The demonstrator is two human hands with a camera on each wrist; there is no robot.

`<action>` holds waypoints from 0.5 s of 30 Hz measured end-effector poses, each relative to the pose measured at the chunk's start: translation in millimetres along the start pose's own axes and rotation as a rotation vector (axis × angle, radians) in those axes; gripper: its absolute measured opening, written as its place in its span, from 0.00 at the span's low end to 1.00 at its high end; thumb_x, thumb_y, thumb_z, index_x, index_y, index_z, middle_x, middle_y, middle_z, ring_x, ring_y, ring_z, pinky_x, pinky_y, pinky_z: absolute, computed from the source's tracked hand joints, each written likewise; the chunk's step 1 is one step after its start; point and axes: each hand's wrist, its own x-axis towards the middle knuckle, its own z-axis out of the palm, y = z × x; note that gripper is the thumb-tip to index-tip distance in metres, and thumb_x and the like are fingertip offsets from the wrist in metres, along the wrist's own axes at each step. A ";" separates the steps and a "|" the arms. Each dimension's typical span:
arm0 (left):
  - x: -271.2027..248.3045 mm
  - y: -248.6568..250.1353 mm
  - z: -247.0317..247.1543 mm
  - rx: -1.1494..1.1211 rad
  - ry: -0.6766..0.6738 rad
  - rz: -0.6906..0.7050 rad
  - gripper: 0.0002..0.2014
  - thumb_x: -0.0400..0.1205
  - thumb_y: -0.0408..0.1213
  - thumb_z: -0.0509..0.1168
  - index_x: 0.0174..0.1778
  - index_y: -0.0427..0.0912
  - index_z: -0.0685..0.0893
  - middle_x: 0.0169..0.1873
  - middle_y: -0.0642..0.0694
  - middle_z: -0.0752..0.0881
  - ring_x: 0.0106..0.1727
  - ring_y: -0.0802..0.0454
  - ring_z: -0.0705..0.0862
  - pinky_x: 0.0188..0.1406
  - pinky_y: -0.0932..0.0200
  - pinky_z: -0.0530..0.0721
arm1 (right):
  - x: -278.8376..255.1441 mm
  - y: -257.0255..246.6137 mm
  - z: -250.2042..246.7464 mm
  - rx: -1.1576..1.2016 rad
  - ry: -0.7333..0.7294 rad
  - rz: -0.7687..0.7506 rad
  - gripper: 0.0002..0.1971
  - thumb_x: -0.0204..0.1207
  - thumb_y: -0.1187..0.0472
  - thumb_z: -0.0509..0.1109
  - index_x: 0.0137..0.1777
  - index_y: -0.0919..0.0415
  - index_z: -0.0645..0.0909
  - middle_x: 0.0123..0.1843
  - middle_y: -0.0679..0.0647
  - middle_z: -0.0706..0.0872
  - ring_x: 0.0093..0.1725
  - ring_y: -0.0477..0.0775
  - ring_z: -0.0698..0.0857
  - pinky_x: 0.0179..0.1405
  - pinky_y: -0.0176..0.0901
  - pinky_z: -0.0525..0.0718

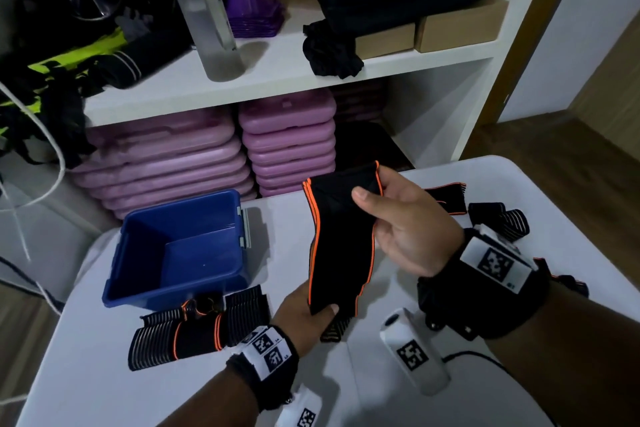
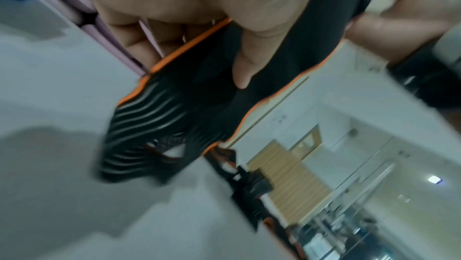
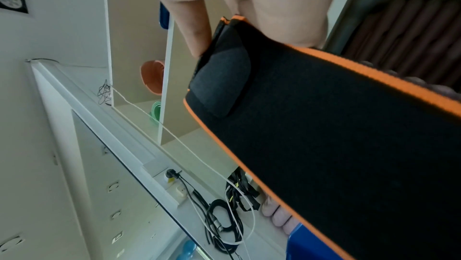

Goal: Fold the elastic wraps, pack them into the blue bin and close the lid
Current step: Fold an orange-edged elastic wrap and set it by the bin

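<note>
From the head view, the right hand [image 1: 408, 222] pinched the top of a black wrap [image 1: 341, 239] with orange edging, held above the white table [image 1: 104, 374]; the left hand [image 1: 304, 315] gripped its bottom. The blue bin [image 1: 180, 250] sat open nearby. No readable writing anywhere. The left wrist view was blurry, with the thumb [image 2: 249, 63] pressing on ribbed fabric. In the right wrist view, the fingers [image 3: 194, 33] clamped the wrap's folded end.

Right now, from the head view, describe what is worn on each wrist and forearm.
Both hands are bare. The left hand has a black wrist strap carrying white tags printed with black square codes. The right hand has a wider black wrist band with a white plate bearing one such code. A white coded camera body juts from it, trailing a thin black cable.
</note>
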 end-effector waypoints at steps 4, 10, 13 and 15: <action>17.3 -20.1 16.4 0.219 -0.021 -0.098 0.23 0.76 0.50 0.69 0.65 0.45 0.81 0.57 0.47 0.86 0.59 0.50 0.84 0.54 0.62 0.79 | -6.3 -4.9 -17.5 0.015 -0.005 0.038 0.18 0.74 0.69 0.64 0.64 0.69 0.77 0.55 0.58 0.90 0.60 0.55 0.87 0.59 0.42 0.85; 66.5 1.3 0.1 0.357 0.160 -0.050 0.13 0.74 0.36 0.72 0.39 0.59 0.77 0.45 0.49 0.76 0.49 0.45 0.83 0.47 0.64 0.72 | -26.8 3.5 -52.6 -0.058 0.034 0.202 0.19 0.72 0.66 0.66 0.63 0.67 0.81 0.62 0.68 0.87 0.64 0.64 0.86 0.67 0.57 0.82; 104.4 -6.0 -11.0 0.405 0.334 0.124 0.17 0.69 0.24 0.72 0.44 0.53 0.87 0.46 0.46 0.81 0.47 0.42 0.85 0.53 0.60 0.78 | -33.4 17.9 -76.8 -0.233 0.022 0.335 0.17 0.68 0.65 0.70 0.57 0.67 0.82 0.53 0.64 0.89 0.54 0.60 0.88 0.57 0.48 0.84; 128.5 -6.5 -16.1 0.356 0.458 0.222 0.20 0.66 0.15 0.70 0.44 0.44 0.89 0.48 0.44 0.81 0.48 0.41 0.86 0.55 0.59 0.79 | -36.0 35.2 -93.9 -0.354 0.039 0.387 0.13 0.68 0.67 0.73 0.53 0.64 0.81 0.46 0.58 0.88 0.48 0.52 0.86 0.51 0.41 0.83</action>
